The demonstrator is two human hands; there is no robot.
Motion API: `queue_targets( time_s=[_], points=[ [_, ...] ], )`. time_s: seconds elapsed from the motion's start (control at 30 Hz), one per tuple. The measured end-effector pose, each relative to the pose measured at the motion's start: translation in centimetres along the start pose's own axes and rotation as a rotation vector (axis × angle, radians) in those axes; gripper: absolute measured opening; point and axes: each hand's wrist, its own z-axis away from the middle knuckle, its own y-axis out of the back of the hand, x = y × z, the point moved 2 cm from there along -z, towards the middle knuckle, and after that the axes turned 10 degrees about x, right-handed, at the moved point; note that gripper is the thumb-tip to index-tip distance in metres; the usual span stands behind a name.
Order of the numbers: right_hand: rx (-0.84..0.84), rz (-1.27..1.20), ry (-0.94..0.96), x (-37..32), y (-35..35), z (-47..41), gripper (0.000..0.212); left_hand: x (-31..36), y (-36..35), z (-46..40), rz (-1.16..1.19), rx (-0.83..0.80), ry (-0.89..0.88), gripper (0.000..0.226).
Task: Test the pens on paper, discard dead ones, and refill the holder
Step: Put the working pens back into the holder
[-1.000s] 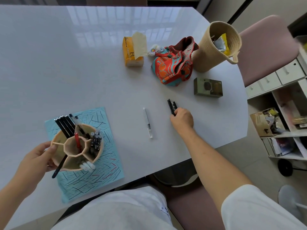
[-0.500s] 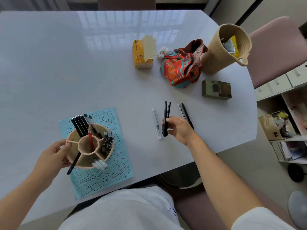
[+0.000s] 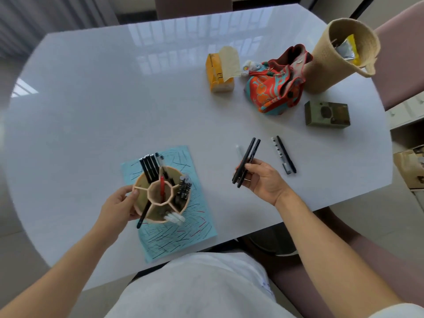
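Pens, paper and holder on the white table (image 3: 96, 106), as I see them from the head camera. The largest item is the table itself, its glossy top carrying everything else. Next in size, at the far right edge, a woven basket (image 3: 325, 65) stands with packets inside; touching its left side lies an orange patterned pouch (image 3: 273, 88), and left of that a yellow tissue pack (image 3: 218, 76) with a sheet pulled up. A small olive box (image 3: 327, 115) sits near the pouch, toward me. The blue paper (image 3: 183, 235), covered in black and red test strokes, lies at the near edge of the table. Over it my left hand (image 3: 117, 207) grips the rim of the tan pen holder (image 3: 160, 198), thumb curled over the wall; its compartments hold a bundle of black pens (image 3: 149, 166) at the far side, a red pen (image 3: 162, 187) in the centre cell, short dark markers on the right, and white ones at the near side. One black pen hangs out over the near left wall. My right hand (image 3: 263, 180) is raised beside the paper, its fingers pinching two black pens (image 3: 246, 161) side by side. Behind them a clear pen (image 3: 238, 150) rests on the table. To the right, apart from my hand, lie a black pen (image 3: 286, 154) and a white patterned pen (image 3: 278, 150), touching along their length.
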Motion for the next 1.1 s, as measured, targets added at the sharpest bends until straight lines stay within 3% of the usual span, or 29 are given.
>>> queue_targets(
  time_s=[0.13, 0.33, 0.6, 0.73, 1.1],
  points=[
    [-0.060, -0.159, -0.083, 1.6, -4.3, -0.1, 0.022, 0.3, 0.1, 0.1, 0.006, -0.023, 0.005, 0.016],
    [-0.141, -0.160, -0.131, 4.1, -9.5, 0.1, 0.016, 0.2, 0.2, -0.2, 0.012, -0.027, 0.009, 0.015],
    [-0.108, -0.065, 0.212, 0.2, -14.5, 1.3, 0.019, 0.3, 0.5, -0.2, 0.017, -0.047, -0.013, 0.015],
    [-0.207, 0.030, 0.311, -0.9, -17.8, 4.2, 0.018, 0.4, 0.5, -0.1, 0.041, -0.068, -0.004, 0.014],
    [-0.292, 0.374, 0.330, 9.7, -23.1, 5.8, 0.013, -0.7, 1.5, 0.2, 0.115, -0.110, 0.042, 0.023]
  ],
)
